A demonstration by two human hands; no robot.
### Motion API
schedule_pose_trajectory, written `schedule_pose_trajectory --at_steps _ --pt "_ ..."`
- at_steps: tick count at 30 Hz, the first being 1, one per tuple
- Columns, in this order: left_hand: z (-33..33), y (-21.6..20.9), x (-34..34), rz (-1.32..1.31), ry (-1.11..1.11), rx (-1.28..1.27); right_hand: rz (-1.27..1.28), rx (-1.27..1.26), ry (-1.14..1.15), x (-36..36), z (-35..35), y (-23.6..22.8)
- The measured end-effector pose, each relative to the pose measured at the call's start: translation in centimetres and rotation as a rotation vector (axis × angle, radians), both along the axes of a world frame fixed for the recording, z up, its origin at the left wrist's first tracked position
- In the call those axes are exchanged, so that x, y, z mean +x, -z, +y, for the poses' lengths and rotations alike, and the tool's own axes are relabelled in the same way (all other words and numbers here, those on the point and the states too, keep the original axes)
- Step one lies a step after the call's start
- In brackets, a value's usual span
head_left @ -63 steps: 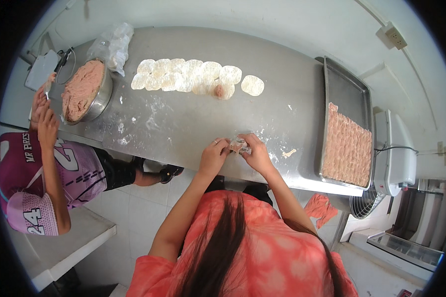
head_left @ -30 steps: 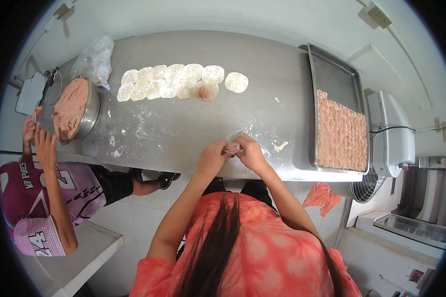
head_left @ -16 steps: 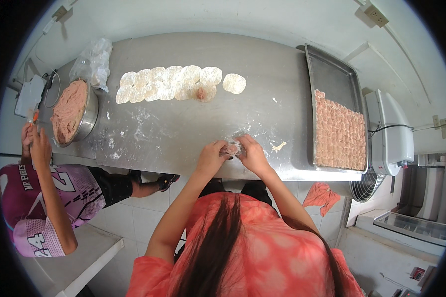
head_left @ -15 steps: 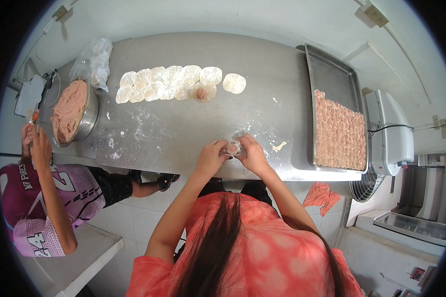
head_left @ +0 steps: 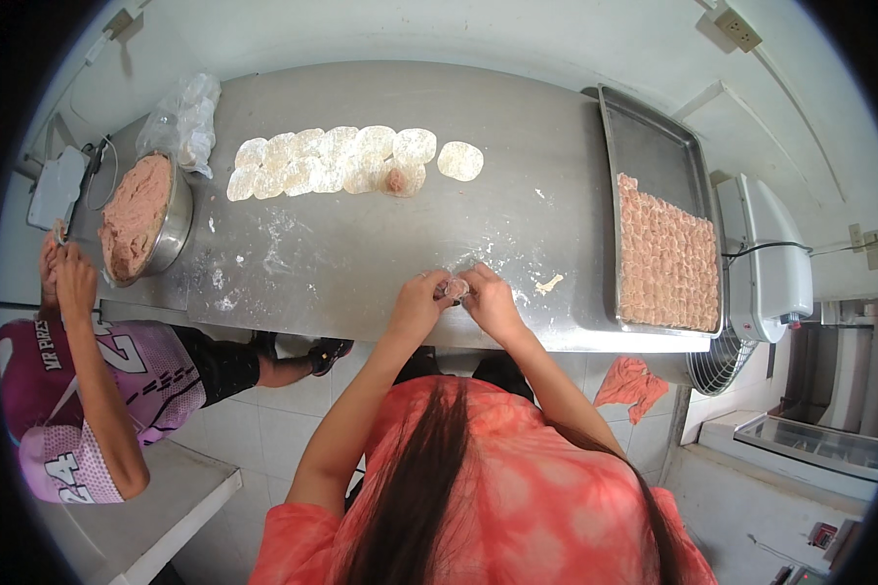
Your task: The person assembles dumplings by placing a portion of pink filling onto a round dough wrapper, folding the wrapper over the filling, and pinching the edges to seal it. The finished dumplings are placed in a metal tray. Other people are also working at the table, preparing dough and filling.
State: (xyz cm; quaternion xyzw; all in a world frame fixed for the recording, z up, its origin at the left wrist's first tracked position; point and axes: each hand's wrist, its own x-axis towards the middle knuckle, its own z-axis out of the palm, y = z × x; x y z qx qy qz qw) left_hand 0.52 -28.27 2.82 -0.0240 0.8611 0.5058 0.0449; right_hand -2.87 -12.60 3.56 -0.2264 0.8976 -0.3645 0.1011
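Note:
Near the front edge of the steel table, I hold a small dumpling (head_left: 456,288) with pink filling showing at its top. My left hand (head_left: 421,304) has its fingers curled round the wrapper's left side. Against the right side press the fingertips of my right hand (head_left: 491,302). Floury round wrappers (head_left: 337,161) lie overlapping in two rows farther back. A ball of pink ground meat (head_left: 396,180) sits on the front wrapper at the right end of the rows. One separate wrapper (head_left: 460,161) lies just right of them.
A metal tray (head_left: 610,195) at the right holds packed dumplings (head_left: 667,255). At the left stands a steel bowl (head_left: 177,224) of pink meat, beside a plastic bag (head_left: 197,122). A co-worker (head_left: 88,390) is by the bowl. A dough scrap (head_left: 549,285) lies on the floured table (head_left: 341,253).
My hands have come closer together, and the wrapper is gathered more tightly round its filling. The co-worker's hands have shifted slightly; the orange thing at them no longer shows.

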Motion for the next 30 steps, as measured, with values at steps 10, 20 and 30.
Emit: schedule_pose_trajectory --at_steps 10,20,30 --pt "0.4 -0.6 -0.2 0.091 0.067 -0.049 0.060 0.051 -0.023 0.0 0.4 -0.2" --pt "0.8 0.6 -0.2 0.032 0.076 -0.096 0.041 0.082 -0.025 0.3 0.8 -0.9" --pt "0.8 0.3 -0.1 0.090 0.118 -0.090 0.000 0.124 0.071 0.8 0.5 -0.5"
